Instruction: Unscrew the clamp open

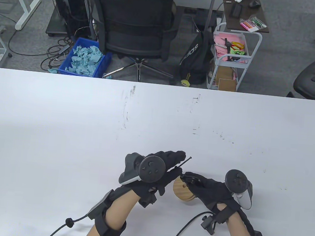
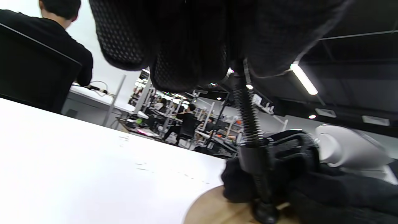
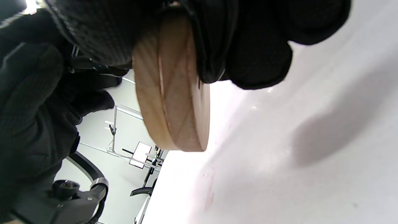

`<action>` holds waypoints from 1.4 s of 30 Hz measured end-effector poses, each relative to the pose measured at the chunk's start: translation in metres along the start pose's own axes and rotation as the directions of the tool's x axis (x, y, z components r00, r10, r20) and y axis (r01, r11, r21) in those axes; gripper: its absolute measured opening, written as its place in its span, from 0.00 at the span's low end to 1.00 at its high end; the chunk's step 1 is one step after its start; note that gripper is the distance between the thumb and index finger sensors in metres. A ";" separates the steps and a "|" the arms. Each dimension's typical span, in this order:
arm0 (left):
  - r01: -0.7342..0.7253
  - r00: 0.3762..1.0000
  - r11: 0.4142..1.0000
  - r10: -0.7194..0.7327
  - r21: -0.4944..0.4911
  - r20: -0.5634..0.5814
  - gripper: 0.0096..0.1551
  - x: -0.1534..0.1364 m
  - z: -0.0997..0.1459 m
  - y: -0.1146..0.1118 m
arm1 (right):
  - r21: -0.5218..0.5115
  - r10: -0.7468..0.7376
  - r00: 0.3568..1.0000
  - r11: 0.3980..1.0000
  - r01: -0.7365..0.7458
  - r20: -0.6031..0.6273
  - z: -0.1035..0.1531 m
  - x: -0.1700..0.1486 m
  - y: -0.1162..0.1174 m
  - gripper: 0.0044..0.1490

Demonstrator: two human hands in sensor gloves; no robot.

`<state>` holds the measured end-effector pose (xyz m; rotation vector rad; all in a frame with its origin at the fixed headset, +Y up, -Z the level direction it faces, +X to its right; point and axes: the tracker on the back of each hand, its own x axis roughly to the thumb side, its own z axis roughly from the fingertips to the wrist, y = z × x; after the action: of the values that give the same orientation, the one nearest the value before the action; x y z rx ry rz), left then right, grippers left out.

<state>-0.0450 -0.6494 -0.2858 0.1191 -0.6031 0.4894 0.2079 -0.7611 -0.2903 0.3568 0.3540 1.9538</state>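
A black clamp point(image 1: 189, 178) grips two stacked round wooden discs point(image 1: 183, 192), held on edge just above the white table point(image 1: 89, 133). My left hand point(image 1: 175, 164) grips the top of the clamp's threaded screw point(image 2: 247, 112); the thin handle bar point(image 1: 185, 162) sticks out past my fingers. My right hand point(image 1: 191, 181) holds the clamp frame point(image 2: 259, 161) and the discs. In the right wrist view my fingers point(image 3: 258, 46) wrap over the discs point(image 3: 174, 93). The clamp's foot presses on a disc point(image 2: 214, 208). The frame is mostly hidden by the gloves.
The table's far edge point(image 1: 160, 84) runs across the view, with a black office chair point(image 1: 133, 23), a blue bin point(image 1: 85, 58) and a white cart point(image 1: 230, 58) on the floor behind it. Cables point(image 1: 185, 232) trail from both wrists to the near edge.
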 end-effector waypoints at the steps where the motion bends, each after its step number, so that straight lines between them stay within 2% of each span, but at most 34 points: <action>1: -0.020 0.999 1.000 0.021 -0.016 0.028 0.32 0.002 0.000 0.000 | 0.000 0.000 1.000 1.000 0.000 0.001 0.000 0.000 0.000 0.30; 4: -0.050 0.997 0.995 0.055 -0.082 0.061 0.29 0.004 -0.002 -0.004 | 0.003 0.004 1.000 1.000 -0.004 0.010 0.000 0.001 0.000 0.30; 10: 0.049 0.999 0.990 -0.049 -0.129 0.002 0.29 -0.006 -0.001 0.001 | 0.001 0.002 1.000 1.000 -0.002 0.016 0.000 0.001 0.000 0.30; 18: 0.083 0.995 0.996 -0.085 -0.045 -0.045 0.27 -0.011 0.001 0.003 | -0.010 0.015 1.000 1.000 -0.015 0.016 0.001 0.001 -0.003 0.30; 21: 0.058 0.997 0.998 -0.060 -0.040 -0.055 0.24 -0.014 -0.001 0.001 | -0.011 0.004 1.000 1.000 -0.004 0.009 0.000 -0.001 -0.005 0.30; 28: 0.002 0.998 0.999 -0.004 -0.042 -0.057 0.24 -0.019 -0.001 0.001 | -0.017 0.012 1.000 1.000 -0.012 0.016 0.001 -0.001 -0.006 0.30; 33: -0.067 0.996 0.996 0.063 -0.062 -0.061 0.27 -0.028 -0.001 0.003 | -0.104 0.003 0.999 0.995 0.002 0.048 0.004 -0.003 -0.019 0.31; 38: -0.150 0.979 0.986 0.139 -0.070 -0.150 0.26 -0.052 -0.001 -0.003 | -0.158 -0.047 0.997 0.986 0.055 0.056 0.007 -0.007 -0.029 0.31; 42: -0.213 0.960 0.971 0.187 -0.107 -0.211 0.28 -0.067 -0.002 -0.022 | -0.165 -0.083 0.993 0.982 0.097 0.088 0.007 -0.007 -0.028 0.31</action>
<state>-0.0807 -0.6955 -0.3249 -0.1149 -0.4501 0.6487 0.2362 -0.7558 -0.2957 0.3031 0.1484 1.8593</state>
